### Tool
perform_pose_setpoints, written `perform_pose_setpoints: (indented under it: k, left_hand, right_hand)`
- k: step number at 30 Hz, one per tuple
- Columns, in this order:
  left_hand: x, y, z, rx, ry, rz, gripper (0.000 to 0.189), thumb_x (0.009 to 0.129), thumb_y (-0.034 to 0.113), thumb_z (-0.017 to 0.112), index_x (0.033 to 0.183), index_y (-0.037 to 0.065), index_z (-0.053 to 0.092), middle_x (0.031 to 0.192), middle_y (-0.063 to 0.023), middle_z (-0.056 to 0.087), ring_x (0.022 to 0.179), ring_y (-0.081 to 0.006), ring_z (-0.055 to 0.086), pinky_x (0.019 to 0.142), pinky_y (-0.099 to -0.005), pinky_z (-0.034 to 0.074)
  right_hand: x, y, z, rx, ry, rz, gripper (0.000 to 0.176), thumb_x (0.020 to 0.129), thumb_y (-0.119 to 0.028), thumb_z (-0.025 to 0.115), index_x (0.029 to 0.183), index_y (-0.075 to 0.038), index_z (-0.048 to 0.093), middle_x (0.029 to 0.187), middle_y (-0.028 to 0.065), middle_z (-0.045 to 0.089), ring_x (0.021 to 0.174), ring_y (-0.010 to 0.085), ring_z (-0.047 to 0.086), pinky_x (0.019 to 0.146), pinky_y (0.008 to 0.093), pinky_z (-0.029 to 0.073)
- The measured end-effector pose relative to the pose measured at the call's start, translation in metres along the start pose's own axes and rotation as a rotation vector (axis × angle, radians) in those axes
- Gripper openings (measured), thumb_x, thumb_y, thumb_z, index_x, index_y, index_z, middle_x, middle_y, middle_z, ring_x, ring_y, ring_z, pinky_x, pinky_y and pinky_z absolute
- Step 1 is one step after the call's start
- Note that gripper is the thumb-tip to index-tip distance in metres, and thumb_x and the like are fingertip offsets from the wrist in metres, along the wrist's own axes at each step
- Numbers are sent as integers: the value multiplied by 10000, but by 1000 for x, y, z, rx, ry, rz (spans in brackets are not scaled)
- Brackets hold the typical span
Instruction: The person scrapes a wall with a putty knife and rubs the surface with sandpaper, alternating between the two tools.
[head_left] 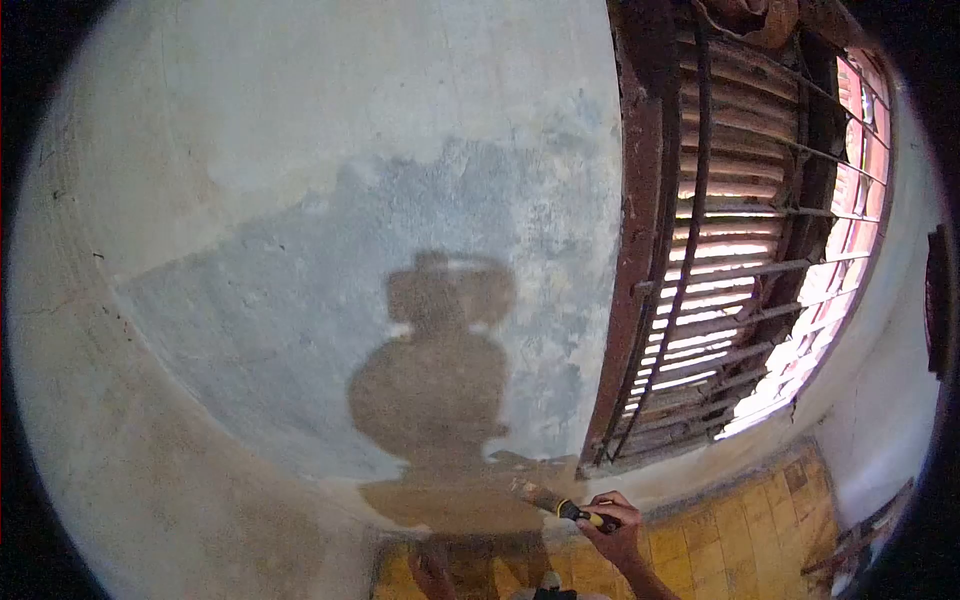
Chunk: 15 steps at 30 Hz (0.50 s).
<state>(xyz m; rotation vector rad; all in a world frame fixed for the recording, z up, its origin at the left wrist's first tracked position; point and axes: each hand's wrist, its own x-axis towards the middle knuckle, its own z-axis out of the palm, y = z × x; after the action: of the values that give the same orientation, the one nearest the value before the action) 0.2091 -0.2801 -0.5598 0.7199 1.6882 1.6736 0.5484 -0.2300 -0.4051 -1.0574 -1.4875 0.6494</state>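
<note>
My right hand is closed around the black and yellow handle of a scraper. The scraper's flat blade points up and left, at the lower part of the wall, near the shadow's lower edge. Whether the blade touches the wall is hard to tell. My left hand hangs low in the shade, left of centre, close to the floor's edge in the view. Its fingers are too dark to make out. A bluish-grey patch with uneven edges covers the middle of the wall, and a dark shadow falls across it.
A window with brown slatted shutters and metal bars fills the right side. Yellow tiles cover the floor below. A dark wooden object stands at the lower right, and another dark object is at the far right.
</note>
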Motion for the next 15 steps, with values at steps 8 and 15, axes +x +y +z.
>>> perform_pose_setpoints:
  k: [8,15]
  left_hand:
    - [-44,-1,-31,-9,199,-84,481,992,344,648,1286,-25,554,1209,-181,657,1061,-277,656,901,-451,560]
    - [-86,-27,-69,-39,252,-41,467,972,347,668,1262,-4,565,1185,-173,668,1017,-278,667,882,-429,575]
  right_hand:
    - [41,-4,41,334,-213,-23,296,779,-194,908,967,-34,743,960,100,740,879,177,713,804,326,573]
    - [-16,-10,54,154,-323,71,238,837,-174,854,982,-39,722,923,88,732,826,156,697,738,322,552]
